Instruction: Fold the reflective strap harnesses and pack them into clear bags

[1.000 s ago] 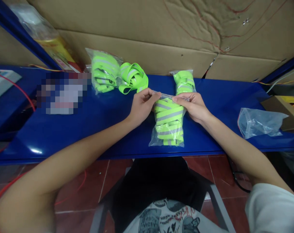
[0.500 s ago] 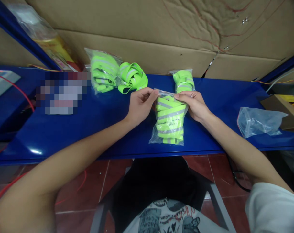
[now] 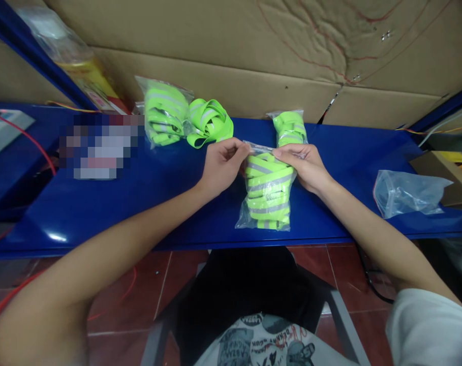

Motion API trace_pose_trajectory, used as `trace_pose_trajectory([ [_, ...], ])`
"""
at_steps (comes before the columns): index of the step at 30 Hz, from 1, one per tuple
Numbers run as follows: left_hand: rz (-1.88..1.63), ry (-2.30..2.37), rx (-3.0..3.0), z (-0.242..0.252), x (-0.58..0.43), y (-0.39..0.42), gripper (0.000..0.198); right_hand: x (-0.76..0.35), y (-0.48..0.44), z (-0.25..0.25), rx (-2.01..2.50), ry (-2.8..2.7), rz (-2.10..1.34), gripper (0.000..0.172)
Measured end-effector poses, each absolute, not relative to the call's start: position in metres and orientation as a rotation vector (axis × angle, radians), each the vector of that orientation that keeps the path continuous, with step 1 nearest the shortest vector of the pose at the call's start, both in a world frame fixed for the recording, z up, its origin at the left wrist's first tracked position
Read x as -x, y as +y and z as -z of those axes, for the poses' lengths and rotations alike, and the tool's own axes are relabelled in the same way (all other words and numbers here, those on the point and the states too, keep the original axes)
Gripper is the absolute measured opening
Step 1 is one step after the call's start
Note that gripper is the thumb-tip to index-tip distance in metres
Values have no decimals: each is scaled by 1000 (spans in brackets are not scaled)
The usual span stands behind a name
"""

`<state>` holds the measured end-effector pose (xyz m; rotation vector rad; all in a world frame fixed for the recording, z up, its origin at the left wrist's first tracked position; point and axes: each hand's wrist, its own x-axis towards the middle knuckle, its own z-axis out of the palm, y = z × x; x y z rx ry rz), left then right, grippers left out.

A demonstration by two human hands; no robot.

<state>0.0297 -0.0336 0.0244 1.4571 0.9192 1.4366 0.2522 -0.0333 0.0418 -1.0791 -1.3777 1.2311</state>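
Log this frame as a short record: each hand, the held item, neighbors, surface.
left hand: left hand pinches the top edge of the strap bag
right hand: right hand grips the same edge, opposite side
held item: see-through, with neon-green, grey-striped straps inside
back left: another filled bag, beside a loose strap coil
behind right hand: third filled bag, partly hidden
far right: plastic bag near a cardboard box
surface: blue table

Brown cardboard [image 3: 200,35] backs a blue table [image 3: 165,218] above red floor tiles [image 3: 131,300].
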Motion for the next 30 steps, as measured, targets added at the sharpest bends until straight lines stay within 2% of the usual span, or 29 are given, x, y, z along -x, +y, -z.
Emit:
trace_pose_trajectory([
  [6,-1347,905,-1404,-21,-31,-34,49,-253,-34,-38,1056,-1458,-1189,31],
  [15,-1411,885,-1499,-21,-31,-33,54,-254,-31,-37,1082,-1423,-1237,29],
  [25,-1225,894,-1433,-18,-24,-26,39,-256,-31,-37,1058,-1511,-1141,29],
  [30,-1171,891,-1476,-19,-21,-22,37,-254,-34,-42,1096,-1572,-1079,32],
])
